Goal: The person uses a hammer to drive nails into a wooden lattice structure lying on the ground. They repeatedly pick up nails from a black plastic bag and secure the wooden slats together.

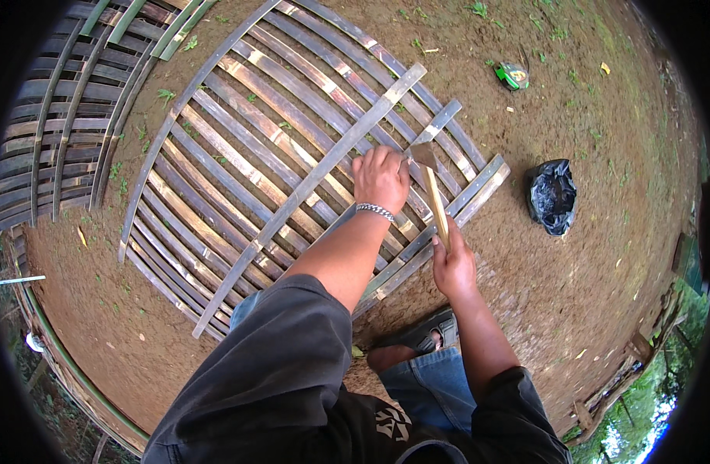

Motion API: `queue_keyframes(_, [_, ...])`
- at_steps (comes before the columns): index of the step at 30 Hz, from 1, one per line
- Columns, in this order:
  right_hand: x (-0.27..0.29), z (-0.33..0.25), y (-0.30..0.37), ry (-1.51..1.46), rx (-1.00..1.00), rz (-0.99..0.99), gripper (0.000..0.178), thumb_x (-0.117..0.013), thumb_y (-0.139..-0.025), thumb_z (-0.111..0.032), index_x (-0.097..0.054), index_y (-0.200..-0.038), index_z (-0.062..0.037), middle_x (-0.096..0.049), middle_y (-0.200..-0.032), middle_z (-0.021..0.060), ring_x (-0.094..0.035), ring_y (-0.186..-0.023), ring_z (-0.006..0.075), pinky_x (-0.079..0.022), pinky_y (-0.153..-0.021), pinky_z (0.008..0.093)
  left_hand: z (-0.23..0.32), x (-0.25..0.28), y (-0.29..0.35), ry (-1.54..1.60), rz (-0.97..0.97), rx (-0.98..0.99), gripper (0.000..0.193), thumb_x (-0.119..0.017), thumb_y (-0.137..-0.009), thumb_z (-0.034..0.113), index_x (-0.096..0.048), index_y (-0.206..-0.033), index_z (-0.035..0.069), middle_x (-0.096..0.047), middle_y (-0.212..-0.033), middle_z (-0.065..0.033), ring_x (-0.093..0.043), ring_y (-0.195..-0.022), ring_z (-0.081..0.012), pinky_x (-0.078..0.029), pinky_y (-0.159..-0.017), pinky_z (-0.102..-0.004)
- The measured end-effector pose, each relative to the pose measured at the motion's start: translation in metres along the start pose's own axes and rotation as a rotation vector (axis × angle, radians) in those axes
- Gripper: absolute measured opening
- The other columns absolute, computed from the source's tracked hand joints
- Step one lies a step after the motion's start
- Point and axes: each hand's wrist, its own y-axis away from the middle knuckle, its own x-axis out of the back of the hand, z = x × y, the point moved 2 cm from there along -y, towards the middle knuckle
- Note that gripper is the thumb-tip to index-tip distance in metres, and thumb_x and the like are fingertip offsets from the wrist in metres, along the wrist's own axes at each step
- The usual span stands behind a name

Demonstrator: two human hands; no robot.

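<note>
A large panel of split bamboo slats [270, 135] lies on the ground in front of me, with a long bamboo crosspiece [324, 166] running diagonally over the slats. My left hand [381, 179], a chain bracelet at its wrist, rests on a second, shorter bamboo strip [445, 116] across the slats. Its fingers are curled together at the strip; what they pinch, if anything, is too small to make out. My right hand [454, 264] grips the wooden handle of a hammer [435, 193]. The hammer's metal head is right beside my left fingertips.
Another bamboo slat panel [69, 116] lies at the far left. On the dirt to the right stand an open black plastic bag [552, 197] and, farther off, a small green packet [512, 76]. My sandalled foot [421, 334] is by the panel's near edge.
</note>
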Motion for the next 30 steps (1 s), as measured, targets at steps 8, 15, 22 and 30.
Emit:
queue_keyframes(8, [-0.002, 0.003, 0.001, -0.007, 0.016, 0.010, 0.051, -0.062, -0.098, -0.016, -0.047, -0.147, -0.0145, -0.064, -0.127, 0.0299, -0.065, -0.108, 0.0484, -0.057, -0.087, 0.0534, 0.003, 0.005, -0.002, 0.080, 0.015, 0.021, 0.004, -0.072, -0.083, 0.014, -0.073, -0.085, 0.011, -0.070, -0.096, -0.0026, -0.065, -0.094, -0.0236, -0.042, -0.086, -0.0405])
queue_keyframes(15, [-0.002, -0.002, 0.002, -0.066, 0.093, 0.067, 0.053, -0.061, -0.099, -0.018, -0.044, -0.149, -0.0145, -0.067, -0.120, 0.0294, -0.066, -0.105, 0.0501, -0.055, -0.087, 0.0550, 0.000, 0.002, -0.002, 0.071, 0.019, 0.021, 0.004, -0.072, -0.083, 0.014, -0.073, -0.086, 0.011, -0.070, -0.097, -0.0022, -0.065, -0.094, -0.0232, -0.042, -0.086, -0.0404])
queue_keyframes(22, [-0.003, -0.005, -0.002, -0.014, -0.016, -0.013, 0.054, -0.061, -0.099, -0.015, -0.042, -0.150, -0.0137, -0.065, -0.124, 0.0306, -0.064, -0.108, 0.0506, -0.055, -0.088, 0.0544, -0.001, 0.002, -0.002, 0.063, -0.001, 0.018, 0.005, -0.071, -0.084, 0.015, -0.074, -0.086, 0.011, -0.070, -0.097, -0.0019, -0.065, -0.094, -0.0228, -0.042, -0.086, -0.0408])
queue_keyframes(30, [-0.002, -0.002, -0.002, 0.028, 0.002, -0.035, 0.051, -0.061, -0.098, -0.014, -0.046, -0.147, -0.0113, -0.065, -0.122, 0.0307, -0.065, -0.106, 0.0497, -0.055, -0.086, 0.0534, -0.001, 0.000, -0.002, 0.053, 0.009, 0.022, 0.005, -0.070, -0.085, 0.015, -0.073, -0.085, 0.012, -0.070, -0.098, -0.0019, -0.065, -0.095, -0.0229, -0.042, -0.086, -0.0410])
